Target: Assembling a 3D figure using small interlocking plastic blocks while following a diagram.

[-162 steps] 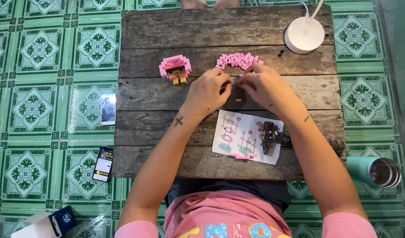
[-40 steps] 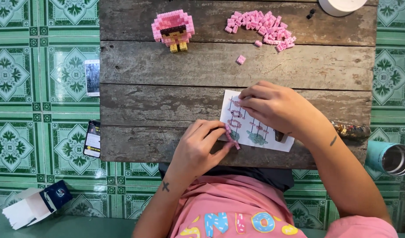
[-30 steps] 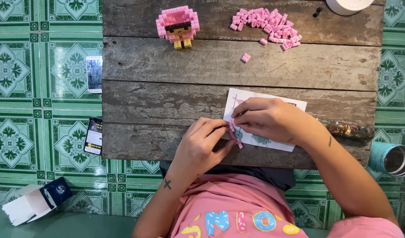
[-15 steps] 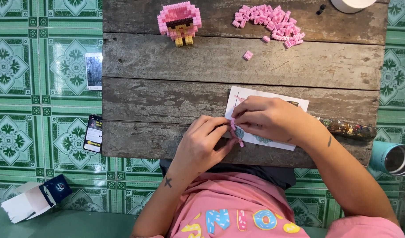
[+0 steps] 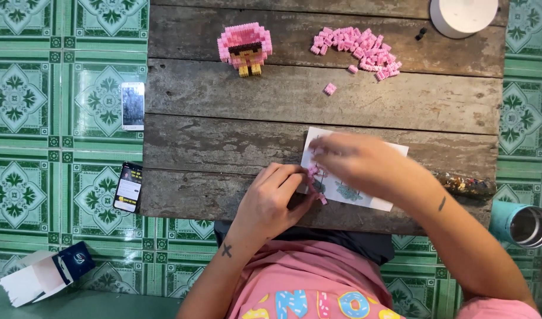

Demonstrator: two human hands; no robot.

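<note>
My left hand rests at the near edge of the wooden table, its fingers pinching a small pink brick piece at the left edge of a printed instruction sheet. Above the sheet, my right hand hovers blurred, and whether it holds anything cannot be told. A finished pink brick figure stands at the far side. A heap of loose pink bricks lies to its right, with one stray brick nearer.
A white round device sits at the table's far right corner. A tube of dark beads lies at the right edge. On the tiled floor lie two phones, a white and blue box and a teal cup.
Both hands came back from the far brick heap to the sheet at the near edge. In the last half second my right hand lifted and shifted right over the sheet, blurring.
</note>
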